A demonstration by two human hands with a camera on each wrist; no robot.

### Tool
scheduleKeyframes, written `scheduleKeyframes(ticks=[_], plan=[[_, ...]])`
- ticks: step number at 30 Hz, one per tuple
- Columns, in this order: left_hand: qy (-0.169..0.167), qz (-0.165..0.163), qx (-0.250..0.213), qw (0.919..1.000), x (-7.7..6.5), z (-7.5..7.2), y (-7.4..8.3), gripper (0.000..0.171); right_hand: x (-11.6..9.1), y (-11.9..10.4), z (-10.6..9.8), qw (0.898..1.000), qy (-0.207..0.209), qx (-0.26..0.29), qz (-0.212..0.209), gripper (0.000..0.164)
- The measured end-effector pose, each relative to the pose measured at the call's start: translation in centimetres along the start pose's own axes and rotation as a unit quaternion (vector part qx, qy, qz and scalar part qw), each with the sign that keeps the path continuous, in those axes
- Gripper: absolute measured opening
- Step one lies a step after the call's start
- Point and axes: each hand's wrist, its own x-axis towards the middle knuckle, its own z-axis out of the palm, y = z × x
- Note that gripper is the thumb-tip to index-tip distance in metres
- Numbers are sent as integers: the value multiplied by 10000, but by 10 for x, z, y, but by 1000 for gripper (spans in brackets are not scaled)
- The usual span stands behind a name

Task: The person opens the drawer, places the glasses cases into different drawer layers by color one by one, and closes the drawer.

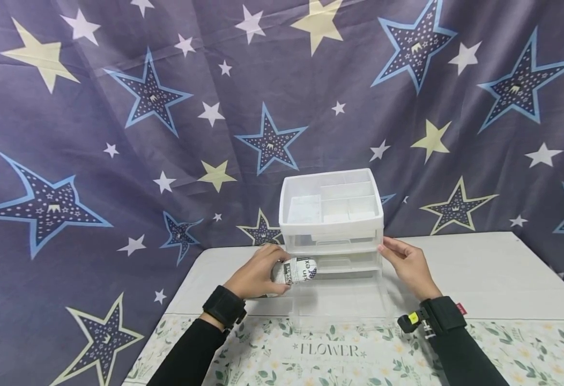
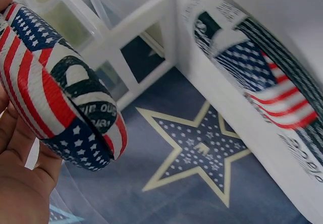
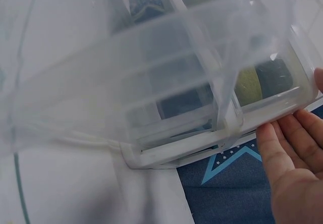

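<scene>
My left hand (image 1: 259, 272) grips a rounded oblong case-like thing (image 1: 295, 271) with newsprint and American-flag patterns. A dark seam runs along it in the left wrist view. It is held at the left front of a white drawer unit (image 1: 331, 225), overlapping its front in the head view. Below, a clear bottom drawer (image 1: 337, 300) stands pulled out. A second similarly patterned thing (image 2: 275, 85) lies on the white table beside the unit, mostly hidden by my left hand in the head view. My right hand (image 1: 409, 265) rests its fingertips (image 3: 267, 128) against the unit's right side.
The unit's top is a divided open tray (image 1: 349, 190), with two clear drawers in the frame beneath it. A white table (image 1: 475, 273) carries a floral cloth (image 1: 528, 354) along its front. Behind hangs a dark star-patterned curtain (image 1: 176, 155).
</scene>
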Motion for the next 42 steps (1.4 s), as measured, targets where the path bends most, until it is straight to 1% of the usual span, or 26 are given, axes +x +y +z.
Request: scheduleKeyframes(ticks=[5, 11, 21, 26, 31, 39, 42], plan=[[-26, 80, -16, 10000, 10, 7, 5, 59, 0, -1, 0, 10000, -32, 5, -69, 59], [-123, 127, 41, 9998, 15, 13, 14, 60, 0, 0, 1, 10000, -48, 38, -42, 59], [57, 357, -170, 9992, 26, 24, 25, 59, 2, 0, 1, 10000, -57, 56, 25, 60], [-76, 356, -287, 9989, 32, 28, 31, 59, 2, 1, 0, 10000, -37, 14, 61, 60], [-189, 405, -240, 9987, 36, 32, 38, 61, 2, 2, 0, 10000, -48, 24, 50, 60], [-228, 693, -131, 9973, 44, 38, 48, 60, 2, 2, -1, 10000, -10, 19, 37, 59], [-233, 741, -75, 9969, 47, 41, 52, 61, 3, 3, -1, 10000, -3, 55, 21, 59]])
